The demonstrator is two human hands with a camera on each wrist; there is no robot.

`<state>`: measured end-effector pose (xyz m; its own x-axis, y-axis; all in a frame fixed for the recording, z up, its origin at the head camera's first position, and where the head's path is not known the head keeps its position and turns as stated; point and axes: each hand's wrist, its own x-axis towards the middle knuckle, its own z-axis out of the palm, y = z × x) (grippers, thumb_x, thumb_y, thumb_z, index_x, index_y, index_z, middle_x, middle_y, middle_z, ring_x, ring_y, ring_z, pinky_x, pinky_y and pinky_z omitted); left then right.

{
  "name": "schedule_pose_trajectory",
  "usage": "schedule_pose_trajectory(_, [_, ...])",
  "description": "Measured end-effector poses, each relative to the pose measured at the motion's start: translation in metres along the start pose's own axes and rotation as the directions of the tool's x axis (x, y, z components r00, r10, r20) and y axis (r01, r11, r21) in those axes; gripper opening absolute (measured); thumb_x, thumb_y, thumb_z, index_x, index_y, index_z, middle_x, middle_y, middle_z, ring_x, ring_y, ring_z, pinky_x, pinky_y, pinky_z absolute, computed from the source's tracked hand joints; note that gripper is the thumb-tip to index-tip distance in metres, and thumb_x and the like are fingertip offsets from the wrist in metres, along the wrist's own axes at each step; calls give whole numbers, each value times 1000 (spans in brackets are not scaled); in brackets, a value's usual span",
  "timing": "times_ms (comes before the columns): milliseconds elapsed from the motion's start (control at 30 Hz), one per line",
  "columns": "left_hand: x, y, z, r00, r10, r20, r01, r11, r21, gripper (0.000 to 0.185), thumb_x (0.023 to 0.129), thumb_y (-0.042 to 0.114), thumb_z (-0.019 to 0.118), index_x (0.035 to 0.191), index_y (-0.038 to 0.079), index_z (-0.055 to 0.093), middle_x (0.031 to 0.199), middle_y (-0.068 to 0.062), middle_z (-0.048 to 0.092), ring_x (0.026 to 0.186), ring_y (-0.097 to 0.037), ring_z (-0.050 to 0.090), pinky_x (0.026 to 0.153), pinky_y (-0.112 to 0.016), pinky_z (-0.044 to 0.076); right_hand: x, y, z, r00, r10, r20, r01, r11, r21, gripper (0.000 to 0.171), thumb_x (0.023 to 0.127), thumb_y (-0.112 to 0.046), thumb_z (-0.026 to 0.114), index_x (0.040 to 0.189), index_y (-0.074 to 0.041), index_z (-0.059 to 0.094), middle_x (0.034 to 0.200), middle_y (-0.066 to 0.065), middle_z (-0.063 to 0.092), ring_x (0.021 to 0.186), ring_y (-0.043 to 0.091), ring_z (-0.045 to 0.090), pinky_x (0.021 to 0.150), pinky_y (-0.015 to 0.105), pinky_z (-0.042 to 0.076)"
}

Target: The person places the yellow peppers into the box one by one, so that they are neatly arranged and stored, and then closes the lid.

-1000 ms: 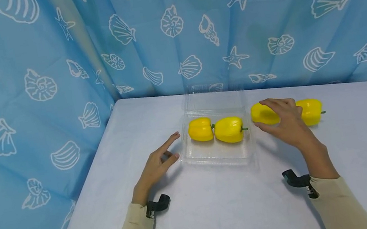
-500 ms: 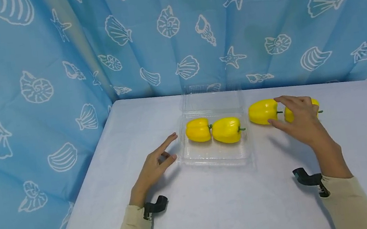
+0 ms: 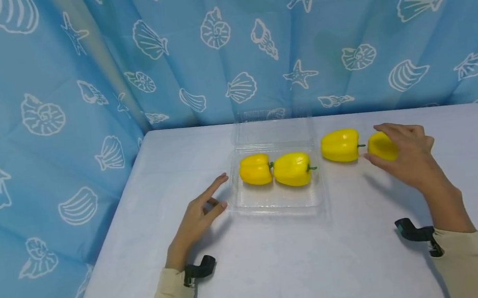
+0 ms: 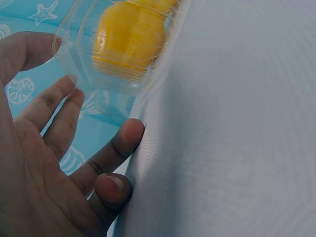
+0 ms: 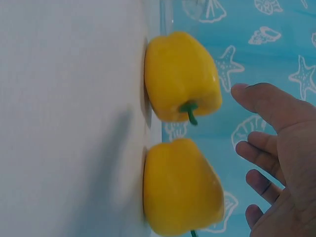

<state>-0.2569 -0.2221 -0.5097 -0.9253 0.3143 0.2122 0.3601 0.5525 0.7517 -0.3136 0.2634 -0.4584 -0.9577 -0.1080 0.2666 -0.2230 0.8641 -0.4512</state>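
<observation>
A clear plastic clamshell container (image 3: pixel 276 210) lies with its lid raised at the back of the table. Inside it, two yellow bell peppers (image 3: pixel 255 171) sit side by side, green stems pointing right. My left hand (image 3: pixel 191 222) is at the container's left side, fingers spread, fingertips right at its edge in the left wrist view. Two more yellow bell peppers lie on the table right of the container. The right-hand bell pepper (image 3: pixel 380 147) is partly hidden by my right hand (image 3: pixel 411 157), which hovers over it, thumb and fingers apart. The right wrist view shows a gap between that hand (image 5: pixel 291 153) and both peppers.
The other loose bell pepper (image 3: pixel 339 146) lies between the container and my right hand. A white cloth covers the table (image 3: pixel 303 268). Behind and to the left hangs a blue curtain (image 3: pixel 187 53) with shell and starfish prints.
My right hand has moved to the right, from over the left loose bell pepper to over the right one. The left hand stays beside the container. The head view shifts slightly.
</observation>
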Motion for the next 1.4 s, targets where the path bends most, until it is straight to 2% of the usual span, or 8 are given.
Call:
schedule_pose_trajectory(267, [-1,3,-1,1000,3,3,-3,1000,2,59,100,26,60,156,29,39,158,13,35,89,-18,59,66,-31,46,-2,18,-7,1000,20,-13,-20,1000,-7,72,89,-34,76,147,-5,45,150,25,39,127,50,24,91,67,14])
schedule_pose_trajectory(767, [-1,2,-1,1000,23,5,-23,1000,-14,60,100,26,60,156,28,38,159,10,35,89,-18,59,67,-31,48,-4,32,-13,997,78,-1,-78,997,-22,77,90,-37,73,152,-7,39,154,24,33,127,49,22,90,66,15])
schedule_pose_trajectory(933, [-1,2,-1,1000,10,11,-10,1000,-17,60,100,28,60,156,30,38,159,12,34,89,-17,60,68,-31,48,-2,38,-14,997,82,-1,-82,996,-21,78,91,-38,73,152,-7,38,155,24,32,127,50,22,90,66,14])
schedule_pose_trajectory(1400, [-1,2,0,1000,4,9,-4,1000,-18,61,100,23,60,156,31,38,158,15,34,89,-16,59,68,-31,48,-1,49,-11,991,123,53,-124,992,0,89,90,-39,74,157,-5,27,160,26,20,129,54,17,89,69,13])
